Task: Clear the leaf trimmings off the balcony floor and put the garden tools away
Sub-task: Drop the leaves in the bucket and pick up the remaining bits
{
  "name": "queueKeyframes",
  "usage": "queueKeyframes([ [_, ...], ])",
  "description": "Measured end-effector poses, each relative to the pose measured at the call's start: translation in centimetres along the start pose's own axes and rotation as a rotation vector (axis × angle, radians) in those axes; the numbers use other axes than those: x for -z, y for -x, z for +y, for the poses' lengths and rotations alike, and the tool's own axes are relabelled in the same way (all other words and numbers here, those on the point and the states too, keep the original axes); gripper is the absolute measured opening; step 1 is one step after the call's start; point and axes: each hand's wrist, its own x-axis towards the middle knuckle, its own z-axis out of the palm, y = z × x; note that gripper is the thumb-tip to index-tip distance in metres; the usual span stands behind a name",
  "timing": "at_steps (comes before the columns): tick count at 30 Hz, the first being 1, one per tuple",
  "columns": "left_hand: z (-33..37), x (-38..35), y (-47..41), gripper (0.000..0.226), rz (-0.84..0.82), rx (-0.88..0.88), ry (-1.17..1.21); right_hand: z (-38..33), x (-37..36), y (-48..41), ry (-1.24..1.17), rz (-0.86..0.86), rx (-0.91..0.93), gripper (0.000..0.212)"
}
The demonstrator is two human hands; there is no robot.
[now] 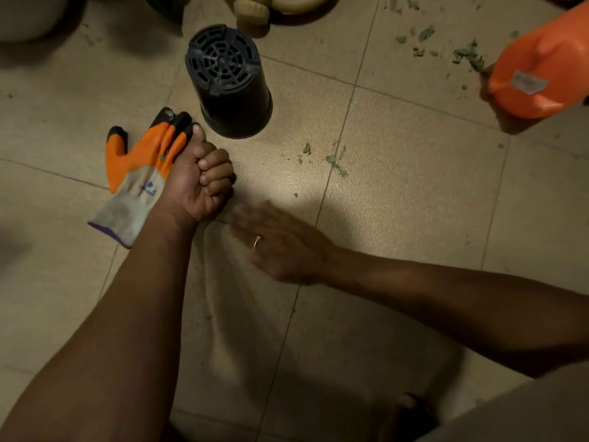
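Green leaf trimmings [335,162] lie scattered on the beige tiled floor [398,218], with a thicker patch of trimmings [467,55] at the upper right. My left hand [199,178] is curled into a fist on the floor; nothing shows inside it. Its thumb lies against an orange-and-grey garden glove [137,177] that lies flat on the tiles. My right hand [283,247] is blurred, flat and low over the floor just right of the fist, fingers straight.
A black plastic pot [228,81] stands upside down just beyond my left hand. An orange plastic container [538,68] lies at the right edge beside the trimmings. A beige watering can [280,8] is at the top. A dark round object [32,17] is at the top left.
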Motion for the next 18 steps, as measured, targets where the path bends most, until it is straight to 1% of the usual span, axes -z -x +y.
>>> queueKeyframes([
  [1,0.1,0.1,0.0,0.063,0.011,0.001,0.002,0.8,-0.1,-0.1,0.036,0.002,-0.052,0.062],
  [3,0.1,0.2,0.1,0.062,0.023,-0.002,-0.01,2.6,0.8,-0.4,0.039,0.027,-0.236,0.064],
  [5,-0.1,-0.1,0.0,0.061,0.037,-0.009,-0.032,4.5,1.5,-0.8,0.056,0.052,-0.344,0.064],
  [8,-0.5,-1.2,-0.2,0.055,0.141,-0.024,-0.113,5.9,1.8,-1.1,0.057,0.049,-0.418,0.063],
  [10,-0.8,-1.9,-0.2,0.049,0.175,0.004,-0.142,6.5,2.4,-1.1,-0.004,0.083,-0.444,0.062],
  [12,-1.2,-2.7,-0.2,0.046,0.164,0.047,-0.197,7.2,3.4,-0.6,-0.039,0.171,-0.459,0.061],
  [14,-1.8,-3.4,-0.2,0.046,0.156,0.064,-0.242,7.5,4.1,0.8,-0.088,0.325,-0.523,0.063],
  [16,-2.5,-4.1,-0.4,0.047,0.148,0.061,-0.239,7.0,3.6,2.3,-0.236,0.471,-0.731,0.068],
  [18,-3.0,-4.4,-0.7,0.048,0.141,0.058,-0.223,6.3,2.7,2.5,-0.473,0.579,-0.918,0.07],
])
